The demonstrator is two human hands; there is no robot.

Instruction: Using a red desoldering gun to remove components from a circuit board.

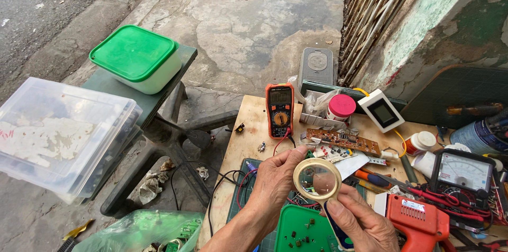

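Note:
A roll of clear tape with a beige rim is held up over the wooden table. My left hand grips its left side with thumb and fingers. My right hand holds its lower right edge, and a dark blue object shows under that hand. Below the hands lies a green lid with several small dark parts on it. A brown circuit board and a white circuit board lie just beyond the tape.
An orange multimeter, a pink-capped jar, a white display unit, an analog meter and an orange-red tool crowd the table. To the left stand a green-lidded box and a clear plastic bin on a bench.

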